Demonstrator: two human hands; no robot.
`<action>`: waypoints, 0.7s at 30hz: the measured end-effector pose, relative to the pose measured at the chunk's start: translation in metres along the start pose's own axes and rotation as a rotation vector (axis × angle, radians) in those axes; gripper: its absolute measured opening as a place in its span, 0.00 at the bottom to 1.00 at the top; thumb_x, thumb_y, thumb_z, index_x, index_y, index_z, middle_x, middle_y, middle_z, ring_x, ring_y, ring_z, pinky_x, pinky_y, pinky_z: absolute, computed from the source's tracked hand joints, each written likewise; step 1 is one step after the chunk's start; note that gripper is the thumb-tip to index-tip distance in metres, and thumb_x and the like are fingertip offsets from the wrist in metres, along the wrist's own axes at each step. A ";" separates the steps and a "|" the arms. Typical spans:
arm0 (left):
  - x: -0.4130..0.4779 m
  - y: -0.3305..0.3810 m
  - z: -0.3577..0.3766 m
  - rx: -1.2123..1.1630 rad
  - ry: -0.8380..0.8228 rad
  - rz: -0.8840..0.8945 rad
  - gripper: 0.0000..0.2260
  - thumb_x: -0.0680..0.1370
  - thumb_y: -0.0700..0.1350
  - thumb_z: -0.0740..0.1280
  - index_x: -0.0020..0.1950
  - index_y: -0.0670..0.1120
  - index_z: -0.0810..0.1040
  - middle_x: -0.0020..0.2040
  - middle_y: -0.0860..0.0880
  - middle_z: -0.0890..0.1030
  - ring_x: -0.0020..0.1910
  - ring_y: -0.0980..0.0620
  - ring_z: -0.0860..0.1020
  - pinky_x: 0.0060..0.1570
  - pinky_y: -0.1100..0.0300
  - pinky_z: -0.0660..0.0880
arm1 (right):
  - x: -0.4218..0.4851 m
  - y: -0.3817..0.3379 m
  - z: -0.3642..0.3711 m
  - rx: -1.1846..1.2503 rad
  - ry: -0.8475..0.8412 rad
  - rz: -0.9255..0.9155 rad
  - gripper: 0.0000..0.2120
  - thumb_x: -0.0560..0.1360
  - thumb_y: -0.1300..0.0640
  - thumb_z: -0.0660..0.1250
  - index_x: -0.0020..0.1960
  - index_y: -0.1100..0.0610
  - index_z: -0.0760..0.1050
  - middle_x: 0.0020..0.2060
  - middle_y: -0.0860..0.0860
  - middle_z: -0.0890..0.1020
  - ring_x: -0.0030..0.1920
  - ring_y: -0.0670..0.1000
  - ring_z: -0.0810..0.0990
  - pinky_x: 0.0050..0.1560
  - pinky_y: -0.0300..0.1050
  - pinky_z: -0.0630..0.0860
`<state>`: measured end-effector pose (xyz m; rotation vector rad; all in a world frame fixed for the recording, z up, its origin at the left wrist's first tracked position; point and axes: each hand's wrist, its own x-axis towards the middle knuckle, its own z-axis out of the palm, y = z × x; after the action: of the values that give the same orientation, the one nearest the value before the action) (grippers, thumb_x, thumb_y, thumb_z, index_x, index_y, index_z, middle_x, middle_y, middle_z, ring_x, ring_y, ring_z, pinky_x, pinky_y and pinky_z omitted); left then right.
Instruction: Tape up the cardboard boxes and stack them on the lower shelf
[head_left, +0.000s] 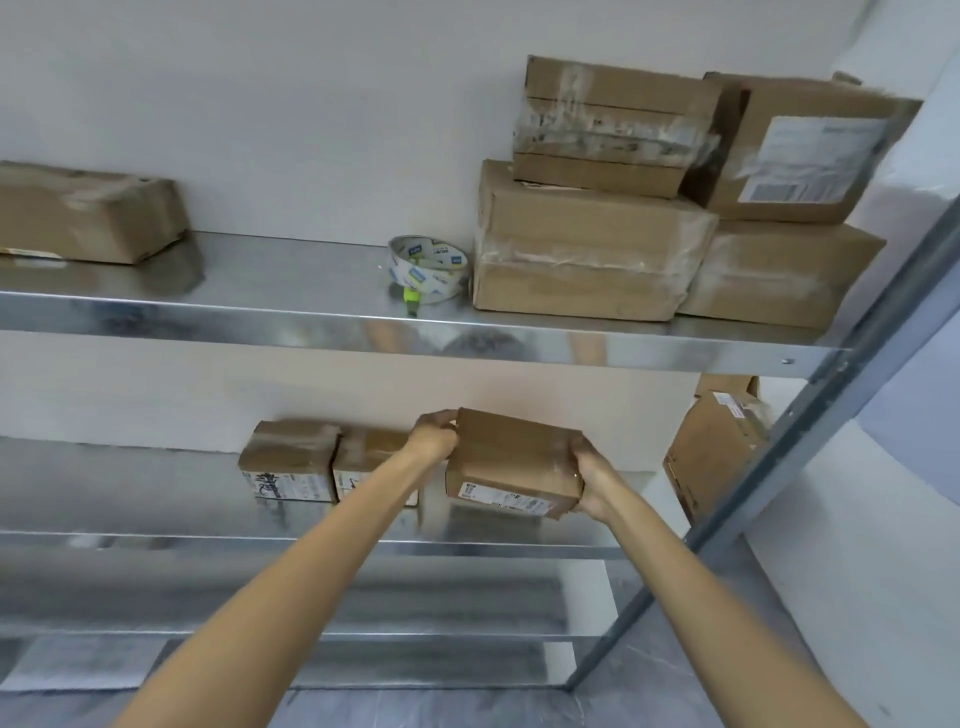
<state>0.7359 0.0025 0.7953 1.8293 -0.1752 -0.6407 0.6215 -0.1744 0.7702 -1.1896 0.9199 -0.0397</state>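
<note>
Left hand (434, 435), right hand (592, 480) grip taped box (514, 462) at ends, fingers (440, 417) curled round — likely for level set-down beside box row (288, 460).

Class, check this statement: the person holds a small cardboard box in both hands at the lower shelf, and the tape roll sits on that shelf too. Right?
No. The head view shows the tape roll on the upper shelf, beside the stacked boxes. The left hand and right hand do hold the small box at the lower shelf.
</note>
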 end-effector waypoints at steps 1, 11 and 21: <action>0.006 -0.002 0.001 0.016 0.002 -0.012 0.20 0.77 0.26 0.54 0.64 0.37 0.76 0.56 0.39 0.79 0.54 0.44 0.78 0.56 0.54 0.74 | 0.008 0.002 0.001 -0.017 0.002 0.012 0.19 0.83 0.43 0.48 0.64 0.50 0.71 0.54 0.54 0.79 0.51 0.59 0.79 0.36 0.56 0.80; 0.043 -0.023 0.002 0.173 0.114 -0.120 0.16 0.79 0.30 0.53 0.62 0.35 0.77 0.62 0.37 0.78 0.61 0.38 0.76 0.59 0.48 0.74 | 0.060 -0.010 0.007 -0.236 0.001 0.061 0.10 0.80 0.51 0.61 0.46 0.57 0.73 0.35 0.53 0.73 0.37 0.52 0.71 0.42 0.49 0.67; 0.044 -0.043 -0.008 0.378 0.068 -0.063 0.15 0.81 0.35 0.57 0.66 0.39 0.75 0.67 0.41 0.75 0.65 0.44 0.73 0.64 0.58 0.70 | 0.084 0.012 0.015 -0.231 -0.047 -0.010 0.09 0.83 0.56 0.56 0.50 0.61 0.71 0.35 0.55 0.70 0.35 0.52 0.67 0.34 0.45 0.62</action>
<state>0.7691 0.0058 0.7425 2.2247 -0.2046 -0.6177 0.6804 -0.1975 0.7124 -1.4028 0.8940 0.0888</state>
